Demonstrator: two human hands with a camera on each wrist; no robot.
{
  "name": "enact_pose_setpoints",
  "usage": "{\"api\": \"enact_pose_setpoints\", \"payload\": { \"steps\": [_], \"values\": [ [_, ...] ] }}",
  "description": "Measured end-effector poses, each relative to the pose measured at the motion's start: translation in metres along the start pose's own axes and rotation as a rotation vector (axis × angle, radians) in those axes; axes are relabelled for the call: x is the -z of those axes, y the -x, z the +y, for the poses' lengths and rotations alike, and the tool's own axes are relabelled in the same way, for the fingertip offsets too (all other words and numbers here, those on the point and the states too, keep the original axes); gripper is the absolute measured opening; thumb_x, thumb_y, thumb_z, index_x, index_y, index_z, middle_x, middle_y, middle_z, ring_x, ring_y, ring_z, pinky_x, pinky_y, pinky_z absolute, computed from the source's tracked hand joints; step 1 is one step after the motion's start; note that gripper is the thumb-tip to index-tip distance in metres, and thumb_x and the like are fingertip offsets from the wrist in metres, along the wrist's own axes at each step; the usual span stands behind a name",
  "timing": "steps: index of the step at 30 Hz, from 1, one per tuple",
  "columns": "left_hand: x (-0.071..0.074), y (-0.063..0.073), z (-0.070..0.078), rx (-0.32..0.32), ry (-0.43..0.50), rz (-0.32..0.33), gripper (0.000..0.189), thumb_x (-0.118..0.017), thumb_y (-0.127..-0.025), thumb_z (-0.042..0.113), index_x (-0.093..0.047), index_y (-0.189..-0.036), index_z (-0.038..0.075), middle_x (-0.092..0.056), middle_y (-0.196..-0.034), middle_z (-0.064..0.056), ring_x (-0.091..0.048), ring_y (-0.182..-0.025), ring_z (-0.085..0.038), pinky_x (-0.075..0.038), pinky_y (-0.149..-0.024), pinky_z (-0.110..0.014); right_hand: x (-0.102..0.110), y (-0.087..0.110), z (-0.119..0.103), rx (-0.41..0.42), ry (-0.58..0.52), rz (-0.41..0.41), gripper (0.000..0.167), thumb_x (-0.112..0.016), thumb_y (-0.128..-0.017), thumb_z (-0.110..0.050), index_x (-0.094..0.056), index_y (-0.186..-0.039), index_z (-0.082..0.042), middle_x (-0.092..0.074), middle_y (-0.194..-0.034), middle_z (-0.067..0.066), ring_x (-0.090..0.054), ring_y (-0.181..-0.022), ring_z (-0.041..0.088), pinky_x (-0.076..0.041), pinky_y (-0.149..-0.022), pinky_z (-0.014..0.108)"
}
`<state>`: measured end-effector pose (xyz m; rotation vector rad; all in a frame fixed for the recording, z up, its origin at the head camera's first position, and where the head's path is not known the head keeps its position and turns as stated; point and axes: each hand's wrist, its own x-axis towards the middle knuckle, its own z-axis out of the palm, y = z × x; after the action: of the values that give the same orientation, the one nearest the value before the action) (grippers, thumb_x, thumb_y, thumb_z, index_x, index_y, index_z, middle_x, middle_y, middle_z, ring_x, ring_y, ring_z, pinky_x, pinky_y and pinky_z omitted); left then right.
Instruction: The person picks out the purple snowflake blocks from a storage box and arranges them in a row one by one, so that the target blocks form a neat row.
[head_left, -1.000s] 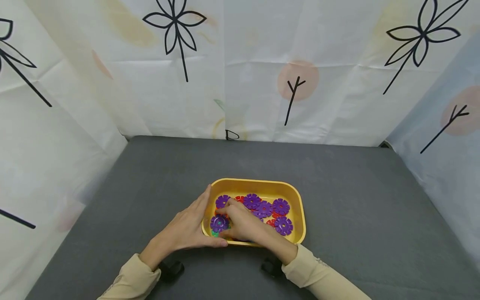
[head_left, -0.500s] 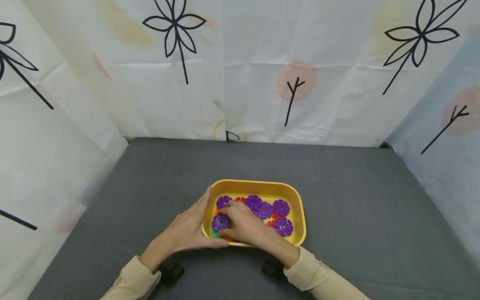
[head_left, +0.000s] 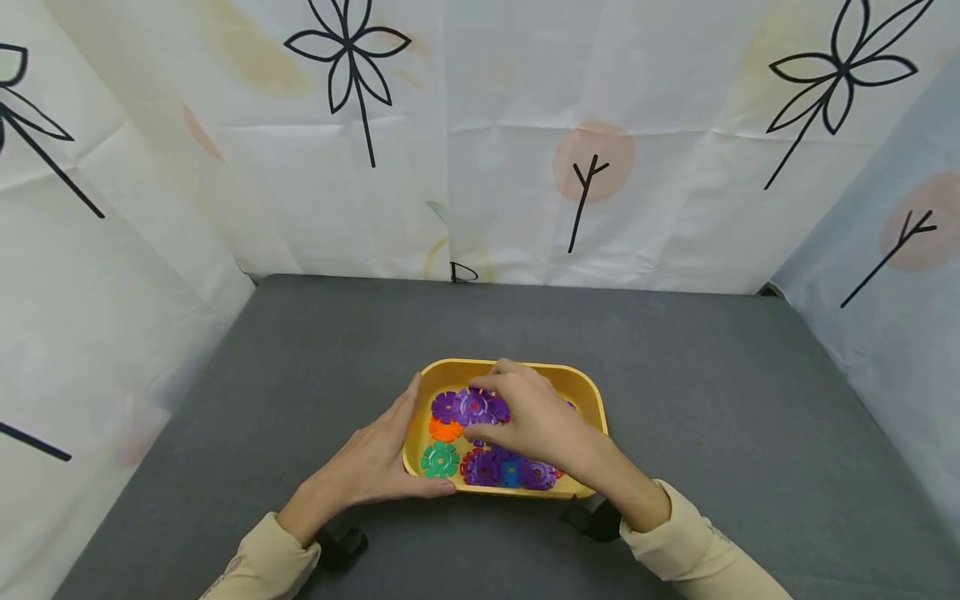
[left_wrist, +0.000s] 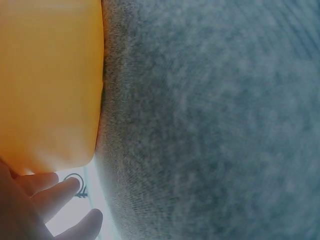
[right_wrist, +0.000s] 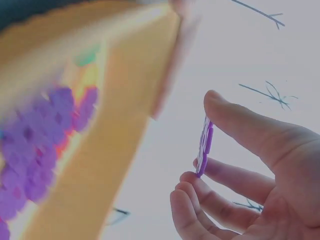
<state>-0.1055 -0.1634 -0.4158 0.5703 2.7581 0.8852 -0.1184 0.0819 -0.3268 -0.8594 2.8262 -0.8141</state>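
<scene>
A shallow yellow tray (head_left: 581, 385) sits on the grey table. My left hand (head_left: 375, 454) grips its left end, thumb along the front side and fingers toward the far left corner. Over the tray, my right hand (head_left: 536, 417) pinches a purple flower-shaped plastic disc (right_wrist: 205, 145) between thumb and fingertips; the right wrist view shows it edge-on. Below lie more purple discs (head_left: 482, 468), a green disc (head_left: 440, 459), an orange disc (head_left: 446, 430) and a blue disc (head_left: 510, 473). The right hand hides part of the tray's contents.
The grey table (head_left: 337, 333) extends behind the tray and to both sides. White printed cloth (head_left: 510, 200) with plant drawings hangs at the back and sides. Dark wrist-worn pieces (head_left: 343, 546) show beneath the wrists.
My right hand has moved right from the tray's left part and now pinches a purple disc. The green and orange discs at the left are uncovered. My left hand stays in place.
</scene>
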Motion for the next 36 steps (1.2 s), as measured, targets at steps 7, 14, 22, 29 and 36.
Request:
{"api": "enact_pose_setpoints", "payload": {
  "steps": [7,14,22,29,36],
  "values": [
    [0.001,0.0,0.001,0.005,0.006,-0.006,0.137,-0.078,-0.071,0.073,0.006,-0.166,0.021,-0.029,-0.167,-0.012,-0.058,-0.126,-0.027,-0.057,-0.095,-0.051,0.032,-0.019,0.002,-0.013,-0.011,0.082,0.056,-0.084,-0.086,-0.032,-0.068,-0.132,-0.005,-0.067,-0.11,0.009,-0.062,-0.094,0.022,-0.053,-0.078,0.031],
    [0.0,0.002,0.0,-0.003,0.031,-0.002,0.137,-0.081,-0.071,0.07,0.006,-0.166,0.021,-0.031,-0.166,-0.011,-0.059,-0.126,-0.026,-0.058,-0.095,-0.051,0.037,-0.056,0.011,0.0,-0.023,0.138,0.058,-0.084,-0.086,-0.029,-0.066,-0.135,-0.003,-0.067,-0.112,0.015,-0.064,-0.101,0.028,-0.057,-0.086,0.038],
    [0.0,0.0,-0.001,0.001,0.041,-0.007,0.138,-0.08,-0.071,0.071,0.008,-0.165,0.023,-0.027,-0.168,-0.01,-0.058,-0.129,-0.028,-0.058,-0.094,-0.051,0.023,-0.092,0.014,-0.04,-0.099,0.106,0.058,-0.083,-0.087,-0.028,-0.065,-0.136,-0.002,-0.068,-0.12,0.016,-0.063,-0.105,0.029,-0.056,-0.087,0.036],
    [0.0,0.001,0.0,0.019,0.045,-0.01,0.137,-0.081,-0.071,0.07,0.007,-0.165,0.024,-0.026,-0.169,-0.009,-0.058,-0.127,-0.027,-0.058,-0.095,-0.051,0.002,-0.11,0.025,-0.107,-0.142,0.073,0.059,-0.083,-0.088,-0.026,-0.063,-0.138,-0.001,-0.065,-0.126,0.018,-0.064,-0.111,0.032,-0.058,-0.091,0.037],
    [-0.001,0.001,0.0,0.026,0.045,-0.003,0.137,-0.082,-0.071,0.069,0.006,-0.166,0.024,-0.027,-0.168,-0.009,-0.059,-0.125,-0.026,-0.058,-0.095,-0.05,-0.02,-0.123,0.045,-0.176,-0.116,0.055,0.055,-0.081,-0.089,-0.023,-0.064,-0.135,0.0,-0.067,-0.13,0.019,-0.065,-0.115,0.031,-0.057,-0.098,0.039]
  ]
}}
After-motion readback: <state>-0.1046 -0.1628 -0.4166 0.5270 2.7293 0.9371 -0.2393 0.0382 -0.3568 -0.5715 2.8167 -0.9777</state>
